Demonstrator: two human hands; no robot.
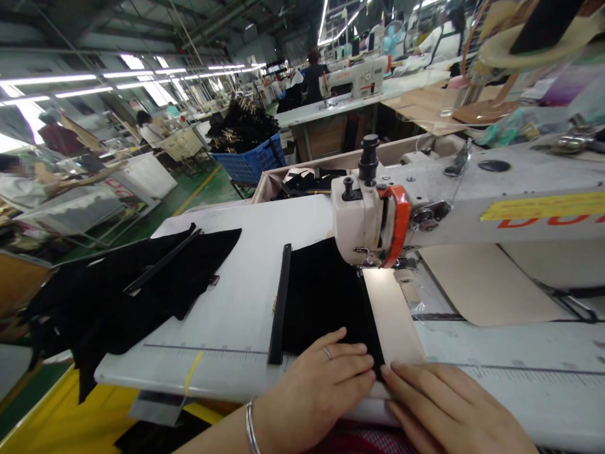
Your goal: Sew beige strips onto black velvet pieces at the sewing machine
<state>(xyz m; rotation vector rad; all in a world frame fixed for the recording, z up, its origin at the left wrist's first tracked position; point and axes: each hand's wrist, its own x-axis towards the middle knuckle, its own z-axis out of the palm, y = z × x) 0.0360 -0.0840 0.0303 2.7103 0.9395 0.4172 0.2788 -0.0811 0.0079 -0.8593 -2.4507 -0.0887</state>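
Observation:
A black fabric piece [321, 296] lies on the white sewing table, its right edge running under the head of the sewing machine [362, 221]. Along its left side is a narrow black strip [280, 302] with a small gold-coloured part. My left hand [326, 378], with a ring and a bracelet, rests flat on the near part of the fabric, fingers stretched to the right. My right hand [449, 403] lies with fingers extended at the fabric's near right corner, over the end of a pale beige strip [394, 315]. The fingertips of both hands almost meet.
More black fabric pieces [142, 284] are heaped on the table's left side and hang over its edge. Behind the table stands a blue crate [250, 157] full of black pieces. A yellow bin [61, 416] is at lower left. Other people work at machines farther off.

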